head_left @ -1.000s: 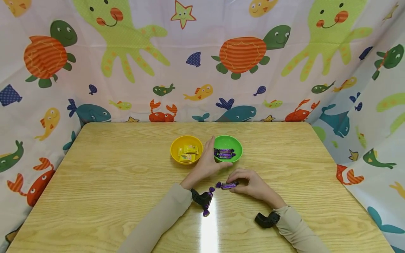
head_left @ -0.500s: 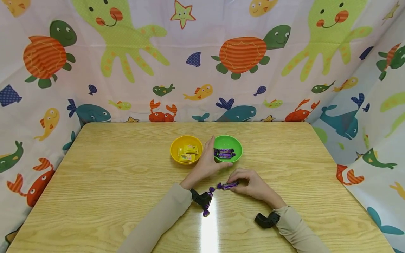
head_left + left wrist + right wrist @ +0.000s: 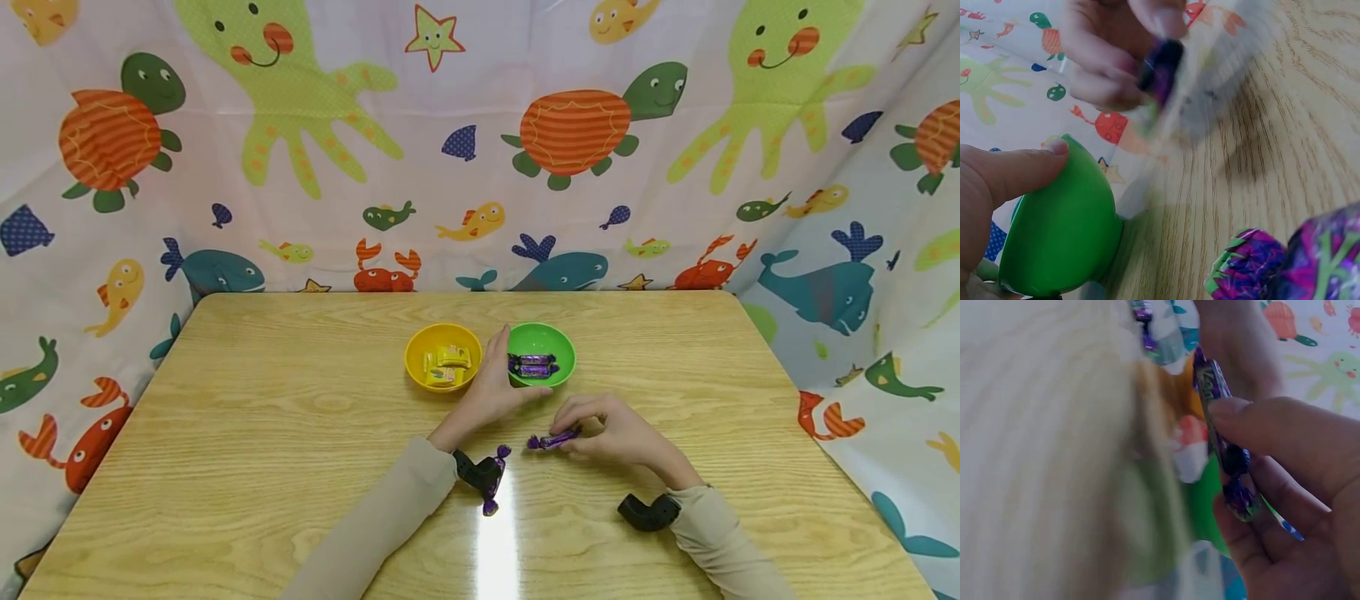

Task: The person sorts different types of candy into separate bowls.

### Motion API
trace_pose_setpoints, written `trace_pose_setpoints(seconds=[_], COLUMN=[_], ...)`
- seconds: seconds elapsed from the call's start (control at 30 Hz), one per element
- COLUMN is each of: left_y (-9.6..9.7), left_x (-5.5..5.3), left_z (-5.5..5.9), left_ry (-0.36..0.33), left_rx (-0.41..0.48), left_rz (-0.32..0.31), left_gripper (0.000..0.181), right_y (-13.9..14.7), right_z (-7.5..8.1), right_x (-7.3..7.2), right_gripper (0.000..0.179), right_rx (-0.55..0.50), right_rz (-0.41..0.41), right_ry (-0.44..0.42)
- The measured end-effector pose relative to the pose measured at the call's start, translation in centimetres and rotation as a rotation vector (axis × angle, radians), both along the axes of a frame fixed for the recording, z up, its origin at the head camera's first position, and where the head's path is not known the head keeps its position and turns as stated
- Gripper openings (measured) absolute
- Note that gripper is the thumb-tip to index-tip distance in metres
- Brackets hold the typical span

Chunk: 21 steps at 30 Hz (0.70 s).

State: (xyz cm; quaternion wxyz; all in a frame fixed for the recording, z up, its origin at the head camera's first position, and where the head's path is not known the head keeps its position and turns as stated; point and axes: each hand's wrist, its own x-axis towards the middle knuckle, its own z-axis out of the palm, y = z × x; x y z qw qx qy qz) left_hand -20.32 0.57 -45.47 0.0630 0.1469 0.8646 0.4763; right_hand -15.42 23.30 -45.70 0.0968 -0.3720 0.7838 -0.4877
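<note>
In the head view my right hand (image 3: 617,432) pinches a purple-wrapped candy (image 3: 558,438) with twisted ends, in front of the bowls. The right wrist view shows thumb and fingers on this candy (image 3: 1215,406). My left hand (image 3: 495,385) holds the green bowl (image 3: 542,333) at its left side, thumb along the front rim; the left wrist view has the thumb against the green bowl (image 3: 1063,219). Several purple candies (image 3: 534,365) lie in that bowl. Another purple candy (image 3: 491,502) lies on the table under my left wrist, partly hidden by the black wrist camera.
Left of the green bowl stands a yellow bowl (image 3: 414,367) with several yellow-wrapped candies (image 3: 450,358) in it. The wooden table (image 3: 300,400) is backed by a printed cloth (image 3: 330,233) with sea animals. Light reflects off the table near its front.
My right hand has shifted a little to the right, and the pinched candy has moved with it and tilted. My left hand stays at the green bowl.
</note>
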Motion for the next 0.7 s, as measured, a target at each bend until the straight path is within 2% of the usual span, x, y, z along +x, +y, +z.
trace_pose_setpoints(seconds=[0.17, 0.37, 0.57, 0.7], left_y=[0.0, -0.1, -0.3, -0.3], left_x=[-0.2, -0.1, 0.0, 0.1], left_z=[0.0, 0.0, 0.1, 0.1], left_ry=[0.001, -0.003, 0.013, 0.0], left_rx=[0.002, 0.019, 0.05, 0.057], left_rz=[0.0, -0.006, -0.036, -0.035], left_gripper=[0.117, 0.114, 0.113, 0.115], right_y=[0.6, 0.8, 0.1, -0.9], right_z=[2.1, 4.5, 5.9, 6.0], right_x=[-0.6, -2.0, -4.1, -5.7], right_gripper=[0.021, 0.022, 0.019, 0.017], right_rx=[0.027, 0.003, -0.035, 0.003], right_rz=[0.008, -0.013, -0.116, -0.213], right_ry=[-0.001, -0.004, -0.019, 0.016])
